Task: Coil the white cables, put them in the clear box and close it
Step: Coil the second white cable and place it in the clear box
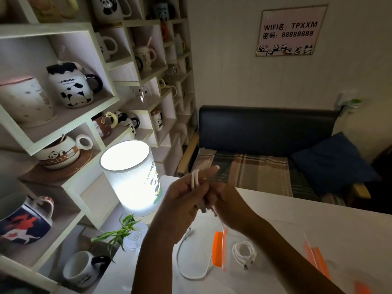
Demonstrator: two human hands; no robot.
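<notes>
1. Head view. Both hands are raised above the white table (pixel 318 225). The left hand (pixel 180 200) is curled round short loops of a white cable (pixel 195 177), pinching them upright. The right hand (pixel 224 200) is held just beside it with fingers bent at the same bundle; its exact grip cannot be told.
2. The rest of this cable (pixel 191 262) hangs down and lies in a loose arc on the table.
3. A second coiled cable (pixel 244 251) is seen lying inside the clear box (pixel 265 240), which stands open with orange latches (pixel 218 251).
4. Step judged: coiling of the remaining cable, part done.
5. Next move calls for the slack to be wound onto the loops, then the bundle placed in the box.
</notes>
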